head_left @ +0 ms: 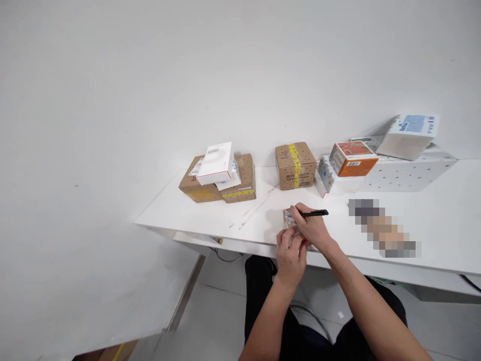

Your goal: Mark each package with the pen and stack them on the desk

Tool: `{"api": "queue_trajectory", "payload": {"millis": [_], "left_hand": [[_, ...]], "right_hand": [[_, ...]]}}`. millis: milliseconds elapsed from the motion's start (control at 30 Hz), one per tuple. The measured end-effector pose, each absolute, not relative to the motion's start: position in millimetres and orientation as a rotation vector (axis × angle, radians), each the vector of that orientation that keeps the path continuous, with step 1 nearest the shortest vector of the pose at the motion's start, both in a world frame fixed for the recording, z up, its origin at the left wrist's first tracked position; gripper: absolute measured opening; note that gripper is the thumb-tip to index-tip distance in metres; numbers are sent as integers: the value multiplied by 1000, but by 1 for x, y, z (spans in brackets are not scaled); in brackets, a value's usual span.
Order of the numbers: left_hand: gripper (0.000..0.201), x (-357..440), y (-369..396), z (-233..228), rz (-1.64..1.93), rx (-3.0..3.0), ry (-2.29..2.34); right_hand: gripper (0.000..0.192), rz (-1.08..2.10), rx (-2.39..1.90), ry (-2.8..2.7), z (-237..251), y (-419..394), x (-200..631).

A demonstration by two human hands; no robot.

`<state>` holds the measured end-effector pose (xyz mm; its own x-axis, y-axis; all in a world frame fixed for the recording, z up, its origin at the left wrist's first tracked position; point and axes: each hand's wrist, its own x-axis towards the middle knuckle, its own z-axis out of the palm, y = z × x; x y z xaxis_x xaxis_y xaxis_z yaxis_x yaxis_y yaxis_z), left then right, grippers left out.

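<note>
A black pen is pinched in the right hand, fingers curled tight around the barrel, its tip brought down on the top face of a small box. That small box, orange-edged with a pale label, is steadied by the left hand, whose fingers are folded over its near side at the front edge of the white table; most of the box is hidden by the two hands. Both forearms are seen coming up from below, over dark trousers. Further back on the table, straight ahead, a brown carton banded with yellow tape is set upright. To its right an orange-and-white box is propped at a tilt on a patterned white package, with a long white dotted box just behind and a white box with a blue label resting tilted on top of that. Off to the left, two brown cartons are placed side by side, touching, and a flat white box is leaned across them. A blurred patch is seen on the table to the right of the hands; what it covers cannot be told.
</note>
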<state>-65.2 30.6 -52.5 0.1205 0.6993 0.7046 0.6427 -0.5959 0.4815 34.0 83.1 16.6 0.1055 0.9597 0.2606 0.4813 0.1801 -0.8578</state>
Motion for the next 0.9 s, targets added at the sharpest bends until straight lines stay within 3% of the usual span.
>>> {"api": "queue_trajectory", "payload": {"millis": [467, 700, 900], "left_hand": [[18, -65, 31, -52, 1509, 2299, 1380], [19, -66, 30, -52, 1516, 2328, 1405], [18, -65, 31, -51, 1541, 2328, 1402]], "right_hand": [[34, 622, -1442, -1518, 19, 82, 34], [36, 770, -1353, -1094, 16, 79, 42], [31, 499, -1512, -1099, -10, 76, 86]]}}
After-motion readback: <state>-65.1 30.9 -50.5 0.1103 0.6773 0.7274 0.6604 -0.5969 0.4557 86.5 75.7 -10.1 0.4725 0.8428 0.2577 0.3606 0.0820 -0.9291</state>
